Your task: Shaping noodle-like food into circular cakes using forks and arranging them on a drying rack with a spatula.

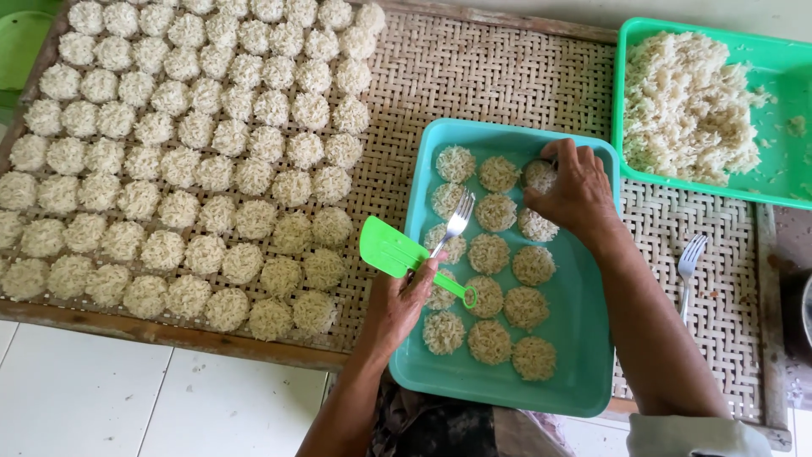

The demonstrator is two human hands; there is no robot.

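My left hand (399, 306) grips a bright green plastic spatula (391, 250) together with a metal fork (455, 222), both held over the left edge of a teal tray (584, 338). Several round flat discs of rice (489, 298) lie in rows in that tray. My right hand (575, 190) presses down on a rice disc (538, 176) at the tray's far right corner, fingers curled around it.
A woven bamboo mat (474, 76) carries several rows of finished rice discs (169, 161) on its left half. A green tub (791, 182) of loose cooked rice (687, 106) stands at the back right. A second fork (689, 264) lies on the mat right of the tray. White floor tiles (101, 389) show below.
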